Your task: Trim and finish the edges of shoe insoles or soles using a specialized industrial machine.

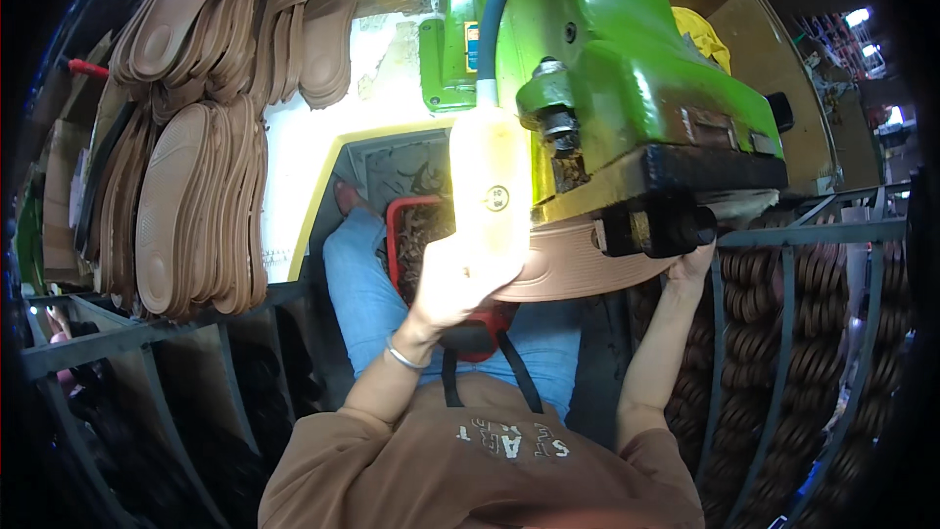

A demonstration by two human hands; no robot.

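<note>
Both hands' grip closed on a tan shoe sole [578, 269] — left hand [460, 279], right hand [693, 263]

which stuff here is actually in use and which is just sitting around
In use:
- shoe sole held under the green machine
- left hand on the sole's near end
- right hand at its far end

Sitting around:
- stacked soles on the left rack
- red basket of scraps on the lap
- yellow cloth behind the machine
</note>
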